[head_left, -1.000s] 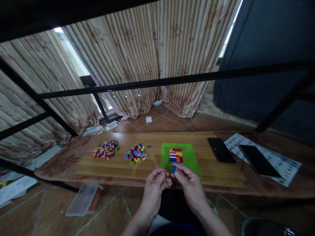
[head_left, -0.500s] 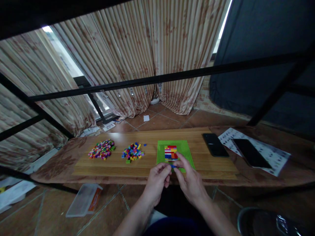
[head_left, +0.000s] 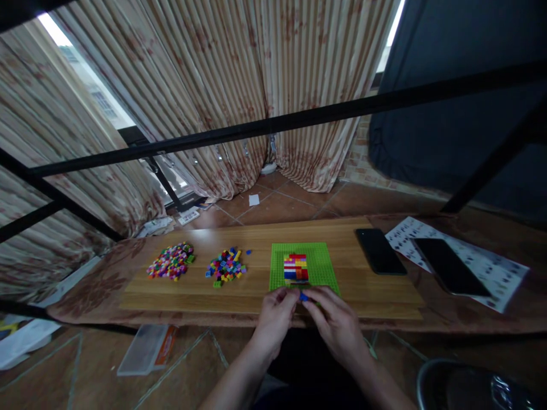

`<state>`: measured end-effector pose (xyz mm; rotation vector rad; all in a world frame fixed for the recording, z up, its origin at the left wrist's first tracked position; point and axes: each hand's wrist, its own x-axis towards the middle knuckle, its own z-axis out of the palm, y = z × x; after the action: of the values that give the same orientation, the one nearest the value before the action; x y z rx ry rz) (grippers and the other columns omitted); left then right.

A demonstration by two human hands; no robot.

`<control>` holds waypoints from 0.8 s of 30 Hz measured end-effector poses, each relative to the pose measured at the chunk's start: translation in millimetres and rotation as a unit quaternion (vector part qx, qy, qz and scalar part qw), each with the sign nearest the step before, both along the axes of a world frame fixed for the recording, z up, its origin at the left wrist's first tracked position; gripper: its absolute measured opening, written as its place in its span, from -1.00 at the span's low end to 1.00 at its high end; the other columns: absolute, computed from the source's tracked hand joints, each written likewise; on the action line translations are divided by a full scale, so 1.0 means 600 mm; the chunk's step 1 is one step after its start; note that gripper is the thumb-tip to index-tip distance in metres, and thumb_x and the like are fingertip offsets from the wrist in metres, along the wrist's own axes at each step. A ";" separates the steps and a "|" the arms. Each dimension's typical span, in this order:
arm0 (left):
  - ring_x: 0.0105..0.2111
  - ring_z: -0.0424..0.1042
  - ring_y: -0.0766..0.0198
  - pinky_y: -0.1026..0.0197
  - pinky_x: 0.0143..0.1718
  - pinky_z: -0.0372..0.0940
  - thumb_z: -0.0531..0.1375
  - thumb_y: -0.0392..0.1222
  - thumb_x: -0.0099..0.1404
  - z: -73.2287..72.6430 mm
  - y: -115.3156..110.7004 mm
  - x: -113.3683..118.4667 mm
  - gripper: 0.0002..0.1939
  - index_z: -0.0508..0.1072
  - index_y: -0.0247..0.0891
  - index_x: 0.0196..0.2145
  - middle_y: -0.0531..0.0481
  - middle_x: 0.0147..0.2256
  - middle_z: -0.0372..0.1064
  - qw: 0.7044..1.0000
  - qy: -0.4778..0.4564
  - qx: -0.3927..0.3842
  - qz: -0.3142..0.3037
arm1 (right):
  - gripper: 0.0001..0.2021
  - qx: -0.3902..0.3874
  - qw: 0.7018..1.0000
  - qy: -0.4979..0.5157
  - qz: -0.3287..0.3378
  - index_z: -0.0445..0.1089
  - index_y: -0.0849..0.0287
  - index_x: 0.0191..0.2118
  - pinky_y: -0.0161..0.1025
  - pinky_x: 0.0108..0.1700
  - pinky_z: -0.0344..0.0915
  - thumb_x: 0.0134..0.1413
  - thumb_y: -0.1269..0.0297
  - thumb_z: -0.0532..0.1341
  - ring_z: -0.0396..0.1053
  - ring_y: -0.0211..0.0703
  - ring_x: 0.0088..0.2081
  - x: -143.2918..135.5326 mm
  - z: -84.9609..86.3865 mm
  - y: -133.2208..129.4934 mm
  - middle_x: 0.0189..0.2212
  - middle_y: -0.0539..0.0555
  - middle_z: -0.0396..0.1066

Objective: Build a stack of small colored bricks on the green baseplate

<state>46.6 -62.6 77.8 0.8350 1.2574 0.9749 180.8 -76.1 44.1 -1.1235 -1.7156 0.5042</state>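
A green studded baseplate lies on the wooden board, with a block of red, yellow, white, blue and orange bricks built on it. At the plate's near edge a small blue brick is pinched between the fingertips of my right hand. My left hand is closed beside it, its fingertips close to the blue brick; whether it grips anything is hidden.
Two heaps of small loose bricks, one mostly pink and white, one mixed, lie left on the board. Two dark phones and a printed sheet are at right. A clear plastic box sits below.
My right hand's fingers have come down from above the coloured bricks and closed around the blue brick at the plate's near edge. The camera view has shifted slightly.
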 end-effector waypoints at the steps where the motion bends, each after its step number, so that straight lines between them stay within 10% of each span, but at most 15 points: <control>1: -0.68 -0.07 0.51 0.37 -0.64 -0.13 0.25 0.02 0.07 -0.001 0.004 0.002 -0.67 0.31 -0.29 -0.58 0.21 -0.68 -0.02 1.000 0.011 0.008 0.002 | -0.78 0.004 1.000 -0.003 0.000 0.45 0.04 -0.10 -0.21 -0.15 0.42 0.19 0.31 0.13 0.45 -0.13 -0.18 0.003 -0.003 0.003 -0.22 0.09 0.48; 9: -0.60 0.15 0.38 0.34 -0.57 0.05 0.21 -0.05 0.08 -0.007 0.034 0.016 -0.71 0.32 -0.26 -0.66 0.13 -0.69 0.09 0.998 0.051 0.044 0.001 | -0.72 0.033 0.999 -0.023 -0.025 0.44 0.02 -0.02 -0.15 -0.06 0.42 0.17 0.36 0.16 0.44 -0.11 -0.12 0.018 -0.016 0.022 -0.16 0.09 0.48; 24: -0.66 -0.02 0.45 0.35 -0.60 -0.09 0.15 -0.03 0.14 -0.030 0.070 -0.013 -0.73 0.40 -0.27 -0.57 0.18 -0.70 -0.02 0.991 0.111 0.067 0.021 | -0.75 -0.039 0.995 -0.030 -0.082 0.46 0.05 -0.10 -0.16 -0.19 0.43 0.21 0.23 0.09 0.49 -0.09 -0.23 0.045 -0.036 0.082 -0.24 0.08 0.53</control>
<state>38.7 -20.5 60.0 1.0486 1.4159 1.0302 207.9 -26.9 22.4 -1.3355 -1.6483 0.4422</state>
